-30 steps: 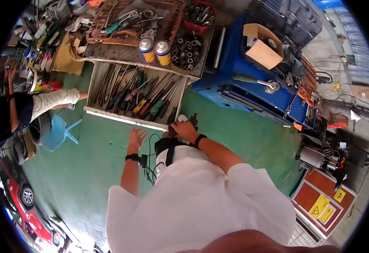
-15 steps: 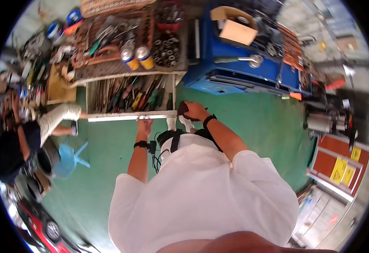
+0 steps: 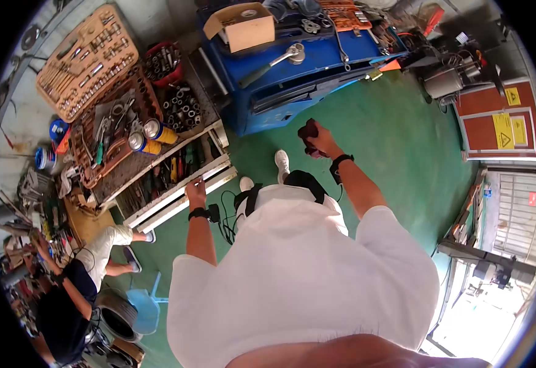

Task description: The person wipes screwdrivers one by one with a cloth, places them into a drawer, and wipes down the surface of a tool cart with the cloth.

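A wooden drawer [image 3: 176,200] with screwdrivers and other hand tools [image 3: 179,167] in it stands partly open under the workbench top. My left hand [image 3: 195,192] is at its pale front edge, fingers bent against the wood; the fingertips are only partly visible. Out to the right, over the green floor, my right hand [image 3: 325,142] is closed around a crumpled dark red cloth [image 3: 309,136]. Both wrists wear black bands.
Two spray cans [image 3: 160,131], a socket case [image 3: 89,63] and loose sockets sit on the bench. A blue tool cabinet [image 3: 262,101] carries a ratchet [image 3: 274,64] and a cardboard box [image 3: 243,27]. At left are another person [image 3: 65,306] and a light-blue stool [image 3: 145,310].
The drawer has gone inward, with less of its contents showing, and my left hand has stayed at its front. My right hand has moved right, away from the drawer, carrying the cloth. The view has turned.
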Motion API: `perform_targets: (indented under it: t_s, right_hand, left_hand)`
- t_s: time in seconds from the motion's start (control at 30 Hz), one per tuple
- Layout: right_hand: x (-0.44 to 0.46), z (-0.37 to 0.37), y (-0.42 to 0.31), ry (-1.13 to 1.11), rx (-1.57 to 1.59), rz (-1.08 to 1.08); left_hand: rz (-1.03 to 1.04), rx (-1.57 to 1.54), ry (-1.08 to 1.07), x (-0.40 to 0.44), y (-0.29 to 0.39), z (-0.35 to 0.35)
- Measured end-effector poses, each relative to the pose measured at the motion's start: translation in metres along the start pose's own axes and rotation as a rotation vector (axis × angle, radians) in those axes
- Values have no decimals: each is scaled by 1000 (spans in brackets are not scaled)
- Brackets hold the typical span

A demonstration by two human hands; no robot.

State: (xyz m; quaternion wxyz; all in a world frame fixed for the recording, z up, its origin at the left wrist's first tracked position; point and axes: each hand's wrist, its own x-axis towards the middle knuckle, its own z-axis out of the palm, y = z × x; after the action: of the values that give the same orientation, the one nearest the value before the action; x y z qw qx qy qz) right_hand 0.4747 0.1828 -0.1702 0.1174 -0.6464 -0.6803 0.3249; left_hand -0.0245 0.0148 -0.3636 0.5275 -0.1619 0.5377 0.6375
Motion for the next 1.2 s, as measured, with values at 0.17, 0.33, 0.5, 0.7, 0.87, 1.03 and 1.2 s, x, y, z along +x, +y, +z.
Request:
perform_targets:
  t_s: [0.17, 0.33, 0.5, 0.7, 0.87, 1.03, 1.2]
  right_hand:
    - [34, -29, -3, 285, -180, -57]
    - [62, -18, -77, 201, -254, -145]
    - [64, -23, -101, 139, -324, -170]
    - [85, -87, -43, 147, -348, -140]
    - [107, -145, 14, 83, -448, -183]
    - [139, -194, 70, 124, -365, -124]
    - [160, -224, 88, 104, -383, -81]
  left_hand:
    - [-17, 45, -74, -6, 22, 5]
    - [-47, 321, 213, -67, 48, 37]
    - [453, 1089, -62, -93, 11, 102]
    - [1265, 1479, -621, -203, -56, 289]
    - [1492, 1647, -638, -216, -107, 411]
    - [1383, 1928, -533, -216, -151, 465]
    - [1293, 2064, -377, -195, -171, 468]
